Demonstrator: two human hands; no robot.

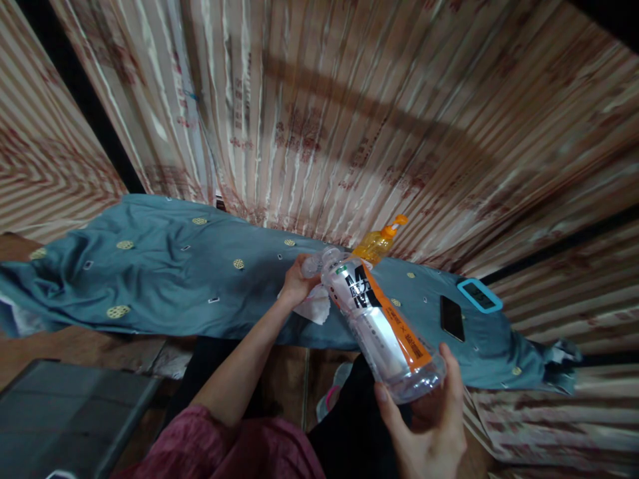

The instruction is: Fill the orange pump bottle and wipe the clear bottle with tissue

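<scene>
A large clear plastic bottle [382, 326] with a silver and orange label is tilted in front of me, its base toward me and its neck pointing up and left. My right hand [429, 426] grips the base, thumb on one side and fingers on the other. Close to the neck, my left hand [298, 283] is closed around a small clear plastic piece [312, 265]; its exact kind is unclear. A crumpled white tissue [315, 307] shows just below my left hand, and I cannot tell whether the fingers pinch it.
A blue-green patterned cloth [164, 266] covers the long narrow table. Behind the bottle stands an orange pump bottle [374, 247]. To the right lie a black phone [452, 319] and a blue-framed digital clock [480, 295]. Striped curtains [309, 120] hang behind; a dark stool-like surface [74, 419] is at lower left.
</scene>
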